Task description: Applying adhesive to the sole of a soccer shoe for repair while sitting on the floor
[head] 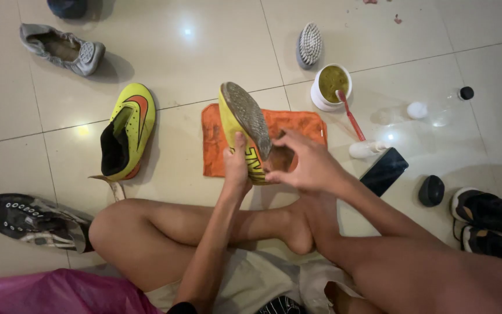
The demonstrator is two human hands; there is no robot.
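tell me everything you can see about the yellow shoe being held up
The yellow shoe is a neon yellow sports shoe with dark lettering on its side and a worn, greyish studded sole. It is tipped on its side, sole facing right, toe pointing away from the person, above an orange cloth spread on the tiled floor. The left hand grips its heel end; the right hand touches the sole edge with its fingertips. Its match lies apart to the left.

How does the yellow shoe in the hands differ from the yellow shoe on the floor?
The held shoe stands on edge over the orange cloth, sole showing, gripped by the left hand; the right hand touches it. The floor shoe lies on bare tile, upper showing, untouched. Both are neon yellow.
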